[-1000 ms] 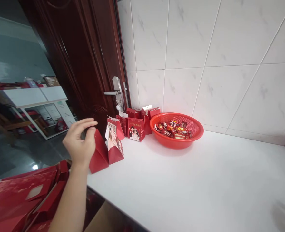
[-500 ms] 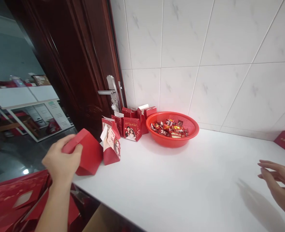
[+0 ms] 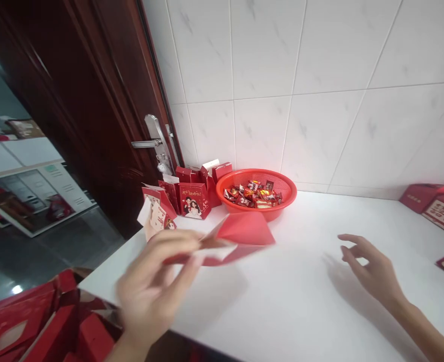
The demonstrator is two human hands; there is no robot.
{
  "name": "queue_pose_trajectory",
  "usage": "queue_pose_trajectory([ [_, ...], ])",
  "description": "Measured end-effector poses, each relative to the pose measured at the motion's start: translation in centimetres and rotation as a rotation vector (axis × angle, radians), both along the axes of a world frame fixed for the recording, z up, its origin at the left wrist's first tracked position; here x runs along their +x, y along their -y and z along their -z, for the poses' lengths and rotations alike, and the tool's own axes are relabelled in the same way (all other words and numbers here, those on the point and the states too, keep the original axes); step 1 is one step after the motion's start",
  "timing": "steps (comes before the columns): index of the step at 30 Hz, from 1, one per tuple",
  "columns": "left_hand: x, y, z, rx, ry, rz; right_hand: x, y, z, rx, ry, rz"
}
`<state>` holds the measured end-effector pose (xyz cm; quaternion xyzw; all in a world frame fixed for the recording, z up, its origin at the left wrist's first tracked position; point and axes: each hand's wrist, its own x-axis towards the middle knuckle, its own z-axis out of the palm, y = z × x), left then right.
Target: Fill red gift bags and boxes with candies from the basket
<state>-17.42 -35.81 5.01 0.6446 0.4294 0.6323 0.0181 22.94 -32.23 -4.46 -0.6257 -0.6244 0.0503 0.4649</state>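
Note:
My left hand pinches a red paper gift box by its top flap edge. The box is tilted over the white table, blurred by motion, with a pale inner side showing near my fingers. My right hand hovers over the table to the right, fingers apart and holding nothing. Behind the box stands a red plastic basket with wrapped candies in it. To its left, several red gift boxes printed with a cartoon couple stand with flaps up.
The white table meets a tiled wall. A dark wooden door with a metal handle is at left. Red boxes stand at the table's right end. More red boxes are piled below the table's left edge.
My left hand has carried the red box from the table's left edge rightward to in front of the basket, tipping it over. My right hand has moved left, further into view.

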Motion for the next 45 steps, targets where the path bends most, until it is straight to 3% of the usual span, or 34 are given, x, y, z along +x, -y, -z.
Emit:
queue_pose_trajectory([
  [4,6.5,-4.1,0.8,-0.353,0.193,0.281,-2.7,0.2,1.0,-0.008,0.032,-0.133],
  [7,8.4,-6.3,1.9,-0.462,0.26,0.431,-3.7,0.5,1.5,-0.019,0.046,-0.201],
  [10,9.0,-7.2,2.6,-0.465,0.23,0.451,-4.1,0.7,1.6,-0.028,0.055,-0.21],
  [16,10.8,-5.6,2.8,-0.52,0.085,0.538,-5.6,0.9,2.1,0.07,0.109,-0.321],
  [19,11.8,-3.7,2.3,-0.47,-0.112,0.619,-6.8,0.9,2.9,0.107,0.176,-0.39],
  [23,12.6,-1.9,2.0,-0.434,-0.416,0.682,-7.4,0.9,3.7,0.052,0.144,-0.369],
  [28,13.1,-1.6,2.3,-0.475,-0.601,0.688,-7.8,0.7,3.5,-0.055,0.019,-0.376],
  [35,13.7,-2.3,1.7,-0.379,-0.625,0.648,-8.9,0.5,2.9,-0.144,-0.182,-0.331],
  [41,13.0,-7.2,0.3,-0.176,-0.34,0.503,-8.8,0.4,1.6,-0.219,-0.301,-0.289],
  [45,12.1,-10.7,0.1,-0.261,-0.202,0.483,-8.7,0.3,1.5,-0.245,-0.295,-0.261],
])
